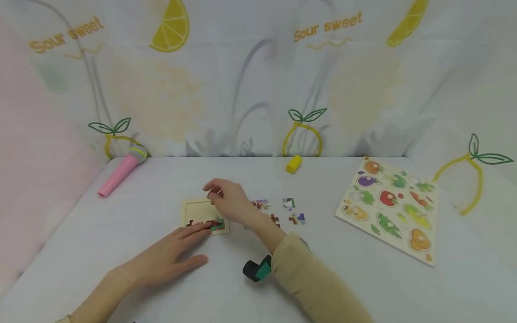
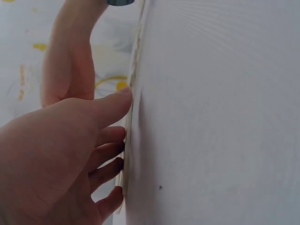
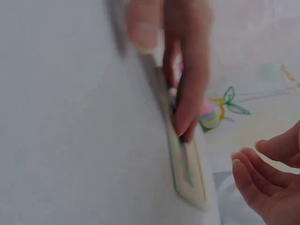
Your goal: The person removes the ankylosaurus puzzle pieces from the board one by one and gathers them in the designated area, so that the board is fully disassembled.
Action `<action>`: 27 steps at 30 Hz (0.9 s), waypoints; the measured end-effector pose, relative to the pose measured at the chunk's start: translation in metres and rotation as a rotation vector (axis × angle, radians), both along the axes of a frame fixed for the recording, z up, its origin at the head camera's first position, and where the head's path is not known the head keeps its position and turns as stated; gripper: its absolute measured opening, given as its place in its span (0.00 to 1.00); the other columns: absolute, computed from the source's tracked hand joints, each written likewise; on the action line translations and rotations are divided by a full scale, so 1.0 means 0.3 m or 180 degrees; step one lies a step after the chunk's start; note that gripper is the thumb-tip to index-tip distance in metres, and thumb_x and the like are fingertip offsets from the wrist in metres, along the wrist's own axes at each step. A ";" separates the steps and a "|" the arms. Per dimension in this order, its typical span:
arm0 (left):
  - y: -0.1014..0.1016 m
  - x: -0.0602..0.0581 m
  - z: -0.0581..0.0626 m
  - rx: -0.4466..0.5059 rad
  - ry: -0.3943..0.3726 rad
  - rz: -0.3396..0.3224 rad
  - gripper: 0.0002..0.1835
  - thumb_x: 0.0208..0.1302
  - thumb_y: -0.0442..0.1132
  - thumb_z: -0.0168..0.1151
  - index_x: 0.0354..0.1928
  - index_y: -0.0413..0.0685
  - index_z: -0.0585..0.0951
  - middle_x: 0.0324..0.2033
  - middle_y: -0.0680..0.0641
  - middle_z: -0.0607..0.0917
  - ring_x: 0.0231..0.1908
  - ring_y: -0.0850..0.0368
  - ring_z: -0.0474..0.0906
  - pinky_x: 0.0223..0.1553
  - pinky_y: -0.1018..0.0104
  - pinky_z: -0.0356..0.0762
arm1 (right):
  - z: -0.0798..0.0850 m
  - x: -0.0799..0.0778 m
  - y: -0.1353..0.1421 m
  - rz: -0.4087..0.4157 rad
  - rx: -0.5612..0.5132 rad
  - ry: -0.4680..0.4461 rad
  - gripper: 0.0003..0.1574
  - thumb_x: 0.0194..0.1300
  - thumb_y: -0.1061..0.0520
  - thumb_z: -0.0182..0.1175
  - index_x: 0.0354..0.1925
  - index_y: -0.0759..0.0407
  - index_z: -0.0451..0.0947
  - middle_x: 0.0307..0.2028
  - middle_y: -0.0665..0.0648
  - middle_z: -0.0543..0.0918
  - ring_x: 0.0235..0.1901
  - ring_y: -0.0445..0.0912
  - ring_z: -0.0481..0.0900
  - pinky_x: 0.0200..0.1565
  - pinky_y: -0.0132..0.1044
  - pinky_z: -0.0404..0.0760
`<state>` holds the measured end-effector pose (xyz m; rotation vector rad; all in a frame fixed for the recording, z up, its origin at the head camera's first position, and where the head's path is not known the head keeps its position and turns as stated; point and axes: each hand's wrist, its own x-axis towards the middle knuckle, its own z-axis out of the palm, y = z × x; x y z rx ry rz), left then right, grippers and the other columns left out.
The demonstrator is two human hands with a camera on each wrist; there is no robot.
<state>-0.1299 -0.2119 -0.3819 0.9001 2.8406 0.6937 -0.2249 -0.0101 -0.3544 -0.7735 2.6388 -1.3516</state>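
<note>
A small wooden jigsaw tray [image 1: 191, 207] lies on the table with several picture pieces [image 1: 218, 224] along its near part. My left hand [image 1: 168, 256] reaches over from the left, fingers extended, and its fingertips rest on those pieces and the tray's near edge. In the left wrist view its fingertips touch the tray's thin edge. Raised over the tray's right side, my right hand [image 1: 231, 200] has loosely bent fingers; nothing shows between them in the right wrist view, where the hand [image 3: 267, 180] hangs apart from the tray. Its wrist and forearm partly cover loose jigsaw pieces [image 1: 297, 219] on the right.
A vegetable peg puzzle board [image 1: 395, 192] lies at the right. Toward the back are a yellow block [image 1: 293, 164] and, at the left, a pink toy microphone [image 1: 123, 170]. A lemon-printed cloth [image 1: 253, 82] hangs behind the white table.
</note>
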 end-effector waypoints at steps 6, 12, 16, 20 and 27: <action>-0.016 -0.019 -0.001 0.0245 0.0321 0.0164 0.16 0.70 0.49 0.63 0.55 0.53 0.82 0.61 0.49 0.77 0.62 0.47 0.73 0.60 0.44 0.73 | -0.064 -0.005 -0.016 -0.0046 0.0125 -0.0172 0.15 0.74 0.61 0.54 0.55 0.59 0.79 0.45 0.57 0.85 0.42 0.44 0.81 0.40 0.29 0.78; -0.043 -0.052 -0.005 0.0123 0.0372 0.0470 0.23 0.65 0.47 0.68 0.58 0.45 0.80 0.60 0.41 0.77 0.61 0.39 0.73 0.61 0.40 0.71 | -0.083 0.004 -0.013 0.0270 0.0333 -0.0059 0.13 0.72 0.59 0.58 0.52 0.59 0.81 0.44 0.54 0.86 0.42 0.42 0.81 0.43 0.27 0.77; -0.065 -0.049 -0.004 -0.0152 0.0096 0.0576 0.41 0.69 0.56 0.62 0.72 0.33 0.65 0.71 0.33 0.65 0.70 0.32 0.61 0.66 0.35 0.62 | -0.088 0.016 -0.033 0.0490 0.0471 0.0027 0.12 0.69 0.59 0.63 0.50 0.59 0.82 0.41 0.52 0.85 0.38 0.37 0.79 0.41 0.22 0.76; -0.074 -0.044 -0.005 -0.0276 0.0034 0.0556 0.44 0.71 0.60 0.56 0.74 0.32 0.60 0.74 0.33 0.60 0.72 0.31 0.57 0.68 0.35 0.60 | -0.094 0.029 -0.052 0.0613 0.0618 0.0163 0.16 0.67 0.58 0.65 0.52 0.60 0.83 0.41 0.52 0.84 0.36 0.35 0.78 0.40 0.20 0.74; -0.074 -0.048 -0.007 -0.0327 0.0107 0.0544 0.43 0.72 0.59 0.56 0.73 0.32 0.61 0.74 0.33 0.61 0.72 0.32 0.58 0.67 0.36 0.61 | -0.113 0.053 -0.071 0.0656 0.1063 0.0727 0.18 0.68 0.52 0.65 0.53 0.58 0.84 0.35 0.49 0.75 0.34 0.37 0.67 0.35 0.20 0.65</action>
